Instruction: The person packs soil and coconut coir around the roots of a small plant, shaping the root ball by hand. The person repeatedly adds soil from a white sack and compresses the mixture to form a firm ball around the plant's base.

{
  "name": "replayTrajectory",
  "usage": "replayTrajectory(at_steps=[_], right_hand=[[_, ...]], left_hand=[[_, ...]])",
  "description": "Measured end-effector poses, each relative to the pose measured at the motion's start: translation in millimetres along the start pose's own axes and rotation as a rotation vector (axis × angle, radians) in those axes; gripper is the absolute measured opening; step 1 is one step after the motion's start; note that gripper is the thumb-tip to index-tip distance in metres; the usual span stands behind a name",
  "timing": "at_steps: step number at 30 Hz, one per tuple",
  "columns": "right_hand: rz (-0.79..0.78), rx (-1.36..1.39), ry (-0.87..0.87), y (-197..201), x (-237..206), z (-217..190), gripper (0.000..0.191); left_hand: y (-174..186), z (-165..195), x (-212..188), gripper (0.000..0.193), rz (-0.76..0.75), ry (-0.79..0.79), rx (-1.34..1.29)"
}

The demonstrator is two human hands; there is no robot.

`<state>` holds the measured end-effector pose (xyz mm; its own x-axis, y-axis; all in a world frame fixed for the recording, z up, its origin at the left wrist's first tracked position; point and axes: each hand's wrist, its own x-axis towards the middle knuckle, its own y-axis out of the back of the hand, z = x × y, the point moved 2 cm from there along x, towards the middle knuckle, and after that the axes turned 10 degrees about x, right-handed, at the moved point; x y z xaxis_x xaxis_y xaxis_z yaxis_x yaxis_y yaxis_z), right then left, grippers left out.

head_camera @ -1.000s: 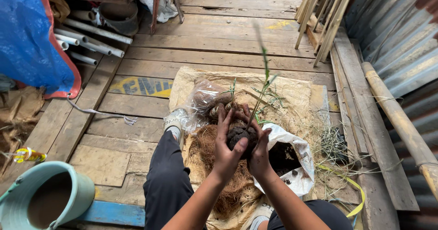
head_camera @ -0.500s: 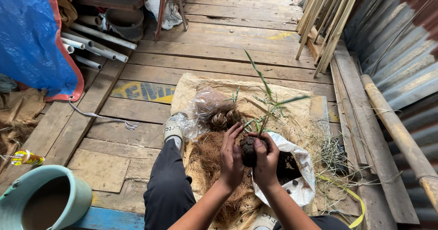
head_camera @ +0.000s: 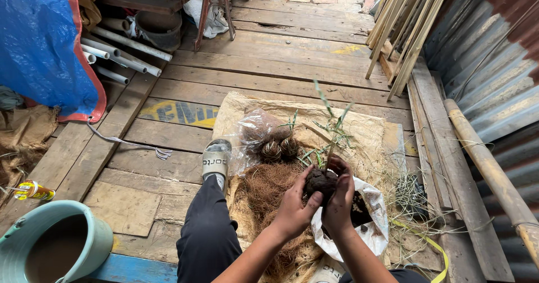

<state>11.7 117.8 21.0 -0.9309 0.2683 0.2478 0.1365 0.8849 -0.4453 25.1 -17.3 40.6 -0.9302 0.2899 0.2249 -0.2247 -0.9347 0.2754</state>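
Both hands, left (head_camera: 293, 213) and right (head_camera: 339, 203), cup a soil ball (head_camera: 321, 181) around a seedling (head_camera: 332, 127), grip closed. It looks shaped but unwrapped; two wrapped balls (head_camera: 279, 148) lie beyond.

Bare planks (head_camera: 269, 64) lie open ahead — room to reach there. Close in it's crowded: coir heap (head_camera: 269, 196) and wrapped balls (head_camera: 279, 147) left of the hands, white soil bag (head_camera: 368, 227) just right, bamboo pole (head_camera: 488, 168) and corrugated wall (head_camera: 494, 75) beyond — pipes (head_camera: 120, 53) far left.
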Motion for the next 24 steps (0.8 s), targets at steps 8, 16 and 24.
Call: replayTrajectory(at_steps=[8, 16, 24], right_hand=[[-0.045, -0.025, -0.010, 1, -2, -1, 0.078], [-0.110, 0.082, 0.043, -2, -8, -1, 0.081], [-0.116, 0.054, 0.089, -4, -9, -13, 0.087]], left_hand=[[10, 10, -1, 0.089, -0.048, -0.099, -0.128], [-4, -2, -6, 0.093, -0.122, 0.079, -0.683], [-14, 2, -12, 0.092, -0.102, 0.083, -0.807]])
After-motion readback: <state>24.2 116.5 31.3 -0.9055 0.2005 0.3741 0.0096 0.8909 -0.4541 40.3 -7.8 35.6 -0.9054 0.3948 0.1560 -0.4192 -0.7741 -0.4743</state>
